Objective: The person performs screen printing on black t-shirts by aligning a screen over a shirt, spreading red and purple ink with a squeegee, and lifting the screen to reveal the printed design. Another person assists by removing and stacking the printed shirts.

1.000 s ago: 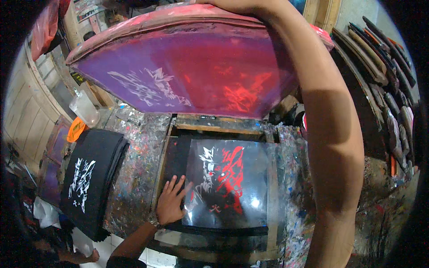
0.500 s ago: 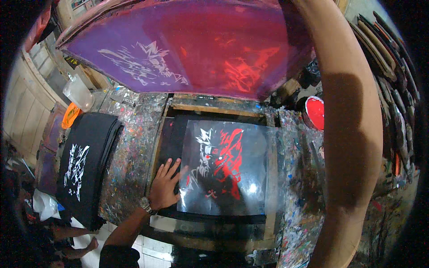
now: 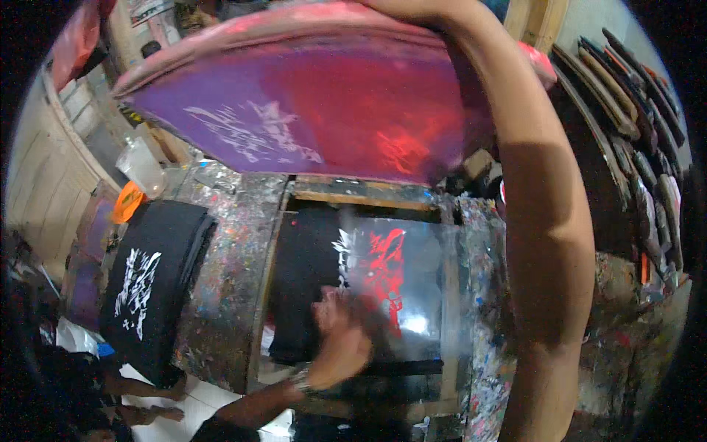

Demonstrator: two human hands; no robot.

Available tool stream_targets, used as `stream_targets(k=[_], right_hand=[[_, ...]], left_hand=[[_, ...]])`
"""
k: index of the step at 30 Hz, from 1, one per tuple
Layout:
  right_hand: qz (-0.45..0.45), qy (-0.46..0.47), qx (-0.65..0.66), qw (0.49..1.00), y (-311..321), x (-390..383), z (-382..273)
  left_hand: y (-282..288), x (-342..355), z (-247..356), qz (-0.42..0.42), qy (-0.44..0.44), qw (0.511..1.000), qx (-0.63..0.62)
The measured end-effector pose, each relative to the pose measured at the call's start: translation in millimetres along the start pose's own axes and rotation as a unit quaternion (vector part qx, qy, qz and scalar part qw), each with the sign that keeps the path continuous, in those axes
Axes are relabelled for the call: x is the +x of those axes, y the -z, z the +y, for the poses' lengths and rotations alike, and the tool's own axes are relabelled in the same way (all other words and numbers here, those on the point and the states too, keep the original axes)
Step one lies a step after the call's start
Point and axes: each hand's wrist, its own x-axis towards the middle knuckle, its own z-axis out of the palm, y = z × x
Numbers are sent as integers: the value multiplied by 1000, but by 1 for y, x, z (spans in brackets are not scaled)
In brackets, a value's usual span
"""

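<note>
My right hand (image 3: 433, 10), at the top of the view, grips the upper rim of a tilted silk-screen frame (image 3: 294, 110); its fingertips are hidden. The screen's mesh is purple on the left and red on the right, with stencil designs. Below it lies a black cloth (image 3: 305, 258) on the printing board. Over the cloth's right part is a clear plastic sheet (image 3: 423, 295), shiny with reflections, with a white and red design showing there. My left hand (image 3: 342, 342) is over the sheet's left edge, smeared by motion, so its fingers cannot be made out.
A stack of black printed cloths (image 3: 155, 272) lies at left, beside a plastic bottle (image 3: 143, 166) and an orange item (image 3: 129, 202). Paint-spattered table surfaces (image 3: 228, 258) flank the board. Several flat boards (image 3: 611, 88) lean at the right. Another person's feet (image 3: 158, 412) show at lower left.
My left hand has moved right, from flat on the cloth's left side to over the sheet's left part. The view has shifted, so more of the screen's upper rim shows.
</note>
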Motion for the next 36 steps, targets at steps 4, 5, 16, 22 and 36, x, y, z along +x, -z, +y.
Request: stream_targets(k=[4,5,16,22,36], right_hand=[[34,-60,-39,997,17,-70,-53],[50,-94,-65,992,17,-97,-72],[-225,-52,-11,973,-180,-377,-161],[-239,-58,6,969,-230,-448,-166],[-48,-26,-79,995,-307,-192,29]], left_hand=[[68,47,51,-10,-22,921,-388],[116,43,51,203,-85,962,-160],[130,-131,-76,30,-73,989,124],[64,-148,-104,2,-32,992,122],[62,-145,-110,8,-6,996,89]])
